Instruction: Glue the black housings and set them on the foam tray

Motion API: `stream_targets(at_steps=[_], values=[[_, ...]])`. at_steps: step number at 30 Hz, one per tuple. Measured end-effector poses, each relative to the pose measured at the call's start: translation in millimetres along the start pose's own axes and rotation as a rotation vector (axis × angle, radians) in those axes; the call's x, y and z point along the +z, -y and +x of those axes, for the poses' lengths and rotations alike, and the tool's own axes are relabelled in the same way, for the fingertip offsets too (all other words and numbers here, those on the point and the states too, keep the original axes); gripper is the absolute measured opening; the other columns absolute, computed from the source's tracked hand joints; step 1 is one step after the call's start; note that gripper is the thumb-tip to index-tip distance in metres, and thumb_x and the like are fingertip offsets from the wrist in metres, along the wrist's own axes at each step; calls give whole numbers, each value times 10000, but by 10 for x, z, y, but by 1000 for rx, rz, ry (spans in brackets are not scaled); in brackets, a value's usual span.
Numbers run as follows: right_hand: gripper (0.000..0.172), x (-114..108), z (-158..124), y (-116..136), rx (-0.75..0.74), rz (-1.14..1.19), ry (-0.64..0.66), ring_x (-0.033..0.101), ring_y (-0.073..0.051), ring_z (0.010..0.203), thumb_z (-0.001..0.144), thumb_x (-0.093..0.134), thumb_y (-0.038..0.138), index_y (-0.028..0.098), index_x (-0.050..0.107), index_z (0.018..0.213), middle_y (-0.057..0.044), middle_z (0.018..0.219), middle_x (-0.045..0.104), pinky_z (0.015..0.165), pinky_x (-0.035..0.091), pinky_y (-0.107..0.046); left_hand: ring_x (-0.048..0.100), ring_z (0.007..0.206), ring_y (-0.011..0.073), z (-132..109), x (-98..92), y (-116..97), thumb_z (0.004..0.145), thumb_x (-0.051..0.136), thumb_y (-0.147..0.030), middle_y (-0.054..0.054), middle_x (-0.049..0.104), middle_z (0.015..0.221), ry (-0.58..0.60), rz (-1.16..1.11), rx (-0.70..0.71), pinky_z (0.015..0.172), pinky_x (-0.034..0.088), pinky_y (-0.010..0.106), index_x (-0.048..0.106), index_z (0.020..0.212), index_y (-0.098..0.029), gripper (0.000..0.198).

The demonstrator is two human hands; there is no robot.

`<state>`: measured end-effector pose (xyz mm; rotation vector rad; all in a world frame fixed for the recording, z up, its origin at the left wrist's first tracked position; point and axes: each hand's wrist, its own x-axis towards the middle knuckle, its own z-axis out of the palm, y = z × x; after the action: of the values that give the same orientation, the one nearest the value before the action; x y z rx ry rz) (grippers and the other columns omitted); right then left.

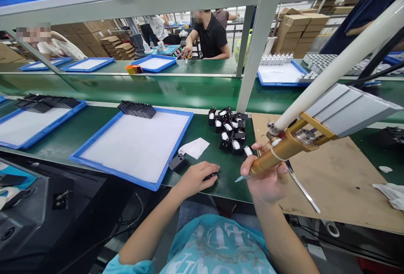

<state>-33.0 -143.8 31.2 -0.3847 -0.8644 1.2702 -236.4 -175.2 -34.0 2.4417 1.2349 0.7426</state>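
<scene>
My right hand (267,183) is wrapped round a gold-coloured dispensing gun (274,156) with a pale teal nozzle tip pointing down to the left. Ribbed grey metal fins sit at the gun's upper end, beside a white pole. Low over the green bench, the curled fingers of my left hand (198,177) hold a small black plastic part (210,176), mostly hidden by the hand. Just left of it lie a black casing (177,162) and a white cloth (195,148). Behind both hands is a cluster of black housings (225,127) with white insides.
A blue-rimmed tray (160,173) with white lining stands at left, a row of black casings (137,109) along its back edge. At right, tweezers (304,190) lie on a brown board (337,181). A grey frame post (257,51) rises ahead; co-workers (213,38) sit beyond.
</scene>
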Motion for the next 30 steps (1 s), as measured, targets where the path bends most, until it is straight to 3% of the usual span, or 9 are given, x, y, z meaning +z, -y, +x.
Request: stream_targets(at_steps=[4, 7, 11, 15, 19, 21, 23, 27, 30], values=[[264, -9, 8, 6, 15, 4, -5, 620, -128, 440, 834, 518, 505, 306, 616, 977, 3, 981, 629, 365, 432, -276, 624, 916, 235, 15, 45, -142, 945, 522, -373, 102, 652, 1145, 127, 282, -35, 747, 514, 370, 520, 1244, -187, 352], [280, -28, 8, 7, 27, 25, 3, 628, -134, 450, 837, 515, 500, 322, 624, 1024, 3, 994, 629, 369, 428, -281, 608, 845, 221, -10, 68, -227, 962, 486, -302, 83, 654, 1004, 146, 403, -12, 708, 461, 358, 523, 1203, -168, 278], [281, -72, 3, 20, 20, 32, 20, 632, -142, 445, 835, 520, 481, 321, 634, 1037, 1, 994, 633, 355, 414, -280, 596, 870, 227, -182, 30, -218, 960, 506, -309, 78, 668, 963, -30, 556, -76, 767, 394, 388, 552, 1165, -161, 257], [292, -125, -3, 36, 24, 7, 2, 614, -131, 432, 824, 522, 500, 320, 619, 1032, -1, 979, 633, 352, 424, -278, 584, 1011, 278, -427, -107, -7, 924, 580, -295, 74, 677, 959, -223, 699, -185, 940, 330, 472, 608, 1166, -226, 254], [323, -165, -17, 45, 13, -12, 2, 619, -134, 441, 815, 518, 515, 306, 616, 1040, -16, 1044, 632, 355, 419, -281, 490, 1207, 372, -502, -236, 159, 879, 636, -305, 148, 607, 1222, -329, 785, -279, 997, 318, 545, 594, 1260, -275, 385], [335, -176, -28, 51, 13, -9, 12, 632, -140, 457, 818, 516, 506, 318, 603, 1082, -23, 1105, 632, 367, 428, -289, 437, 1275, 394, -397, -265, 145, 877, 634, -294, 161, 533, 1353, -363, 776, -261, 1008, 325, 565, 543, 1321, -279, 454], [333, -184, -37, 59, 12, -16, 17, 637, -140, 466, 825, 511, 500, 338, 591, 1105, -21, 1137, 631, 381, 441, -294, 431, 1304, 353, -166, -267, 102, 902, 574, -227, 140, 509, 1397, -339, 649, -192, 1030, 354, 538, 473, 1376, -274, 487], [366, -201, -44, 78, 13, -54, 16, 629, -137, 471, 829, 497, 523, 323, 583, 1122, -40, 1160, 626, 381, 442, -297, 470, 1300, 211, 550, -204, 105, 824, 366, 38, 87, 506, 1417, -131, 300, -58, 1059, 431, 409, 339, 1450, -231, 682], [375, -206, -41, 91, 19, -62, 5, 623, -131, 481, 835, 485, 525, 295, 588, 1113, -53, 1183, 610, 378, 440, -295, 442, 1333, 234, 996, -121, 206, 699, 387, 100, 81, 455, 1478, 45, 272, -89, 1040, 456, 408, 351, 1444, -210, 808]])
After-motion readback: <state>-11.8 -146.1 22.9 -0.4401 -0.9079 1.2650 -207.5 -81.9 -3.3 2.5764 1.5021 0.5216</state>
